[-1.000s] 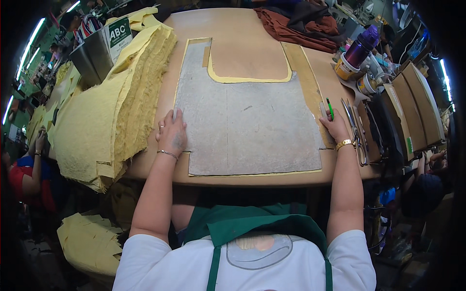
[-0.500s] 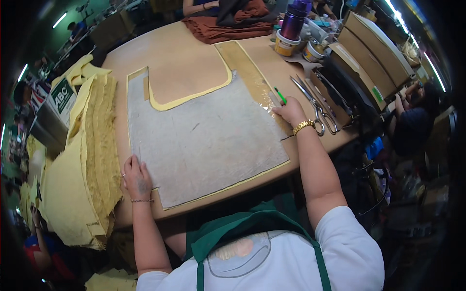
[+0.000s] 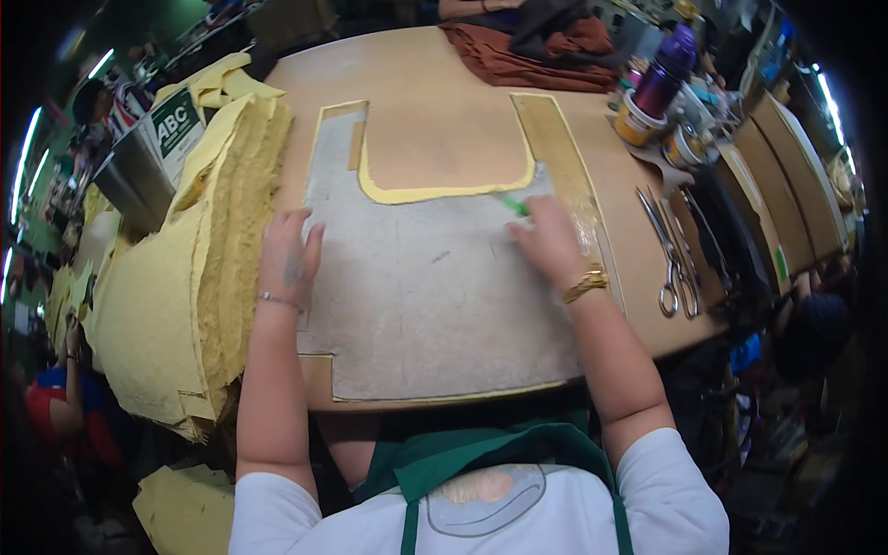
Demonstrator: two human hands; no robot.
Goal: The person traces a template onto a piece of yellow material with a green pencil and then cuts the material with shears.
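Observation:
A grey pattern board (image 3: 444,287) with a U-shaped cut-out lies on a yellow sheet (image 3: 425,195), whose edge shows as a rim around it. My right hand (image 3: 548,242) is over the board just below the cut-out's right corner. It is closed on a slim green pen-like tool (image 3: 514,205), blurred by motion, so its exact kind is unclear. My left hand (image 3: 289,252) is at the board's left edge, thumb apart from the fingers, holding nothing. A tan strip (image 3: 555,139) runs along the right side, partly under shiny clear tape.
To the left stands a thick stack of yellow sheets (image 3: 185,268). Scissors (image 3: 668,268) lie at the right beside a dark open box (image 3: 717,240). Behind them are a purple bottle (image 3: 668,69), tubs (image 3: 638,120) and cardboard boxes (image 3: 795,176). Brown-red cloth (image 3: 527,55) is heaped at the far edge.
My right hand has come leftward from the board's right edge to near the cut-out, carrying the green tool. My left hand has slid farther up the left edge. The whole view has shifted.

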